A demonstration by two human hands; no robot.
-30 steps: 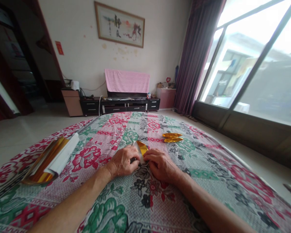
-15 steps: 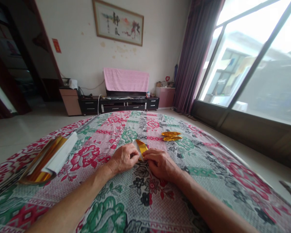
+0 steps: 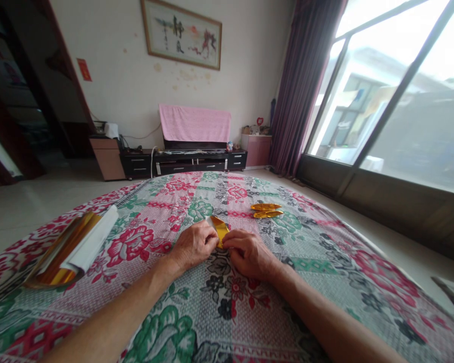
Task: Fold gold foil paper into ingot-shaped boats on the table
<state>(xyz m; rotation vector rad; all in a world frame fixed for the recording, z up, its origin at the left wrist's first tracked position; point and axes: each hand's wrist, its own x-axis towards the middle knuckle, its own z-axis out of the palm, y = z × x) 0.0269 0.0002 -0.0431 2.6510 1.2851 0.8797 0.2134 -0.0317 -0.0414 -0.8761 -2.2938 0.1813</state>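
A small piece of gold foil paper (image 3: pixel 221 229), partly folded and with a pale edge at its upper left, lies on the table between my hands. My left hand (image 3: pixel 196 243) is closed, its thumb and fingers pinching the paper's left side. With fingertips pressed together, my right hand (image 3: pixel 248 253) grips the lower right corner. Beyond the right hand, two folded gold paper pieces (image 3: pixel 267 207), slim and pointed at both ends, rest side by side. The undersides of both hands are hidden.
A floral cloth (image 3: pixel 166 322) covers the round table. At the left lies a loosely curled stack of gold and white paper sheets (image 3: pixel 73 249). Past the far edge stand a low black cabinet (image 3: pixel 191 165) and a screen under a pink cloth (image 3: pixel 194 123). Windows are on the right.
The left side of the gold paper has been turned over, so less of its pale face shows. Both hands stay nearly in place; the view has shifted slightly.
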